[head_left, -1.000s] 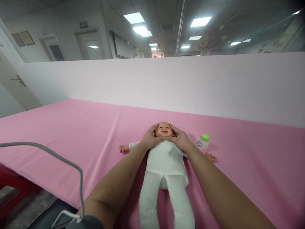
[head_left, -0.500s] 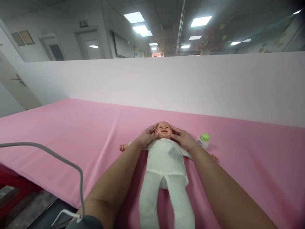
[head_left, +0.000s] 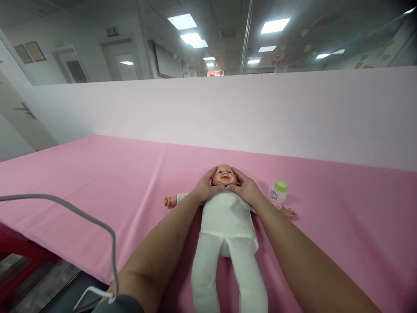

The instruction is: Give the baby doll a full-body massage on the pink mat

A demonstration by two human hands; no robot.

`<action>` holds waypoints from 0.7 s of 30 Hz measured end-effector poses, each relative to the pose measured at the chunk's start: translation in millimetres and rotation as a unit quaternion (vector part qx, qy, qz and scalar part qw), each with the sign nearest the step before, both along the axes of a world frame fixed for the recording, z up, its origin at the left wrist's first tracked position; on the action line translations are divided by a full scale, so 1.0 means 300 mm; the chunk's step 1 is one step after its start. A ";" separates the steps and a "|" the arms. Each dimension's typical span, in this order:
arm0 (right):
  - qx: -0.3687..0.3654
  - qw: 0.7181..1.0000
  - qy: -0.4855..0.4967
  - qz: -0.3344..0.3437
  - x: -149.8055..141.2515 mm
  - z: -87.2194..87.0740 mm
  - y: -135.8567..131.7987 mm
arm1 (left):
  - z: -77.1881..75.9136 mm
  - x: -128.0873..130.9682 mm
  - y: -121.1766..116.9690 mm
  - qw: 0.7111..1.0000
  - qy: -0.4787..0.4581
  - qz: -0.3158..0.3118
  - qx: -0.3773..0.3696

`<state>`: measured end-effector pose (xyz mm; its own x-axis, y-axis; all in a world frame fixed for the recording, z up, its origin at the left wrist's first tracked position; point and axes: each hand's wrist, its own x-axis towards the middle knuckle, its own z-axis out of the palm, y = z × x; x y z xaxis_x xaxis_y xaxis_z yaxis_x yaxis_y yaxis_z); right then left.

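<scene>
Seen at far left: thin grey flexible cable (head_left: 65, 202), beside pink cloth-covered table (head_left: 124, 165). Next: bare left hand (head_left: 204, 188), opened in a C, cupping head of plastic-faced doll (head_left: 228, 215) in white cloth clothes. Lying face-up on table, arms outspread. Opposite: bare right hand (head_left: 246, 190), likewise open and cupping head. Further right, upright: small translucent jar (head_left: 278, 193), green lid.

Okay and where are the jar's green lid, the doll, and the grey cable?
Green lid (head_left: 280, 186): head view, its top.
Doll (head_left: 227, 215): head view, white shirt front.
Grey cable (head_left: 70, 211): head view, curved middle.
</scene>
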<state>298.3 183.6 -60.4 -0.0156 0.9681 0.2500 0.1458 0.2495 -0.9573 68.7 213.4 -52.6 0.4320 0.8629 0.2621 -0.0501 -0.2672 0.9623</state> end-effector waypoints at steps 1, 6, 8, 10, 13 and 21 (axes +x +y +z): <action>0.000 1.000 -0.015 -0.017 -0.005 -0.005 0.004 | -0.003 0.004 -0.001 1.000 0.010 0.011 0.008; 0.004 0.999 -0.042 -0.033 -0.011 -0.006 0.007 | -0.004 0.014 -0.006 0.995 0.073 0.058 0.032; 0.007 0.999 -0.047 -0.025 -0.011 0.004 -0.001 | 0.001 0.014 -0.010 0.993 0.086 0.068 0.035; 0.005 0.999 -0.044 -0.016 -0.011 0.014 -0.009 | 0.006 0.016 -0.014 0.992 0.095 0.077 0.037; 0.003 1.000 -0.030 0.003 -0.006 0.021 -0.014 | 0.009 0.019 -0.013 0.991 0.093 0.087 0.037; 0.009 0.997 -0.062 0.044 0.044 0.005 0.008 | -0.010 -0.020 0.026 0.999 -0.019 -0.012 -0.037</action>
